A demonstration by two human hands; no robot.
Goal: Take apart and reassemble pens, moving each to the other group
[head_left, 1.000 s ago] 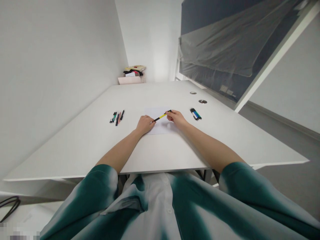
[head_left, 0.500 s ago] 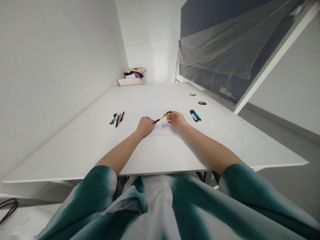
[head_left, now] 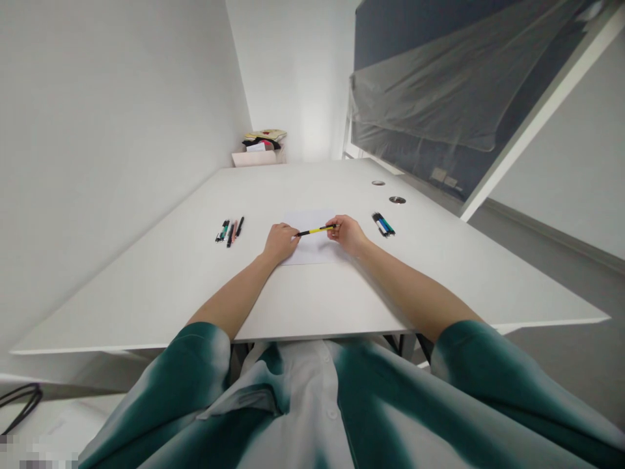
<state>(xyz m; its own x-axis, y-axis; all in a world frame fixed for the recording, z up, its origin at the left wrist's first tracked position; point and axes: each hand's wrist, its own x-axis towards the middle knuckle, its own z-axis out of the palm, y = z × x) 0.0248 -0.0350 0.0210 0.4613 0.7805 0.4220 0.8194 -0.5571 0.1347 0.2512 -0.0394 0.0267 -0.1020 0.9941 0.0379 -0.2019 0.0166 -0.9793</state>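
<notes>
A slim yellow and black pen (head_left: 315,230) spans the space between my hands, nearly level and a little higher at its right end. My left hand (head_left: 281,243) is closed with thumb and fingertips at the pen's black left end. The fingers of my right hand (head_left: 347,234) are bent round the other black end. Beneath the pen lies a white sheet of paper (head_left: 312,255), and my left hand rests at its left edge.
Several pens (head_left: 230,234) lie in a loose group on the left of the white table (head_left: 161,286). Another row of pens (head_left: 383,225) lies to the right. A box (head_left: 254,159) piled with things stands at the back, and two round metal discs (head_left: 397,200) are set at the far right.
The pen has turned from a steep slant to nearly level, its right end lowered into my right fingers. My right hand's fingers have closed round that end.
</notes>
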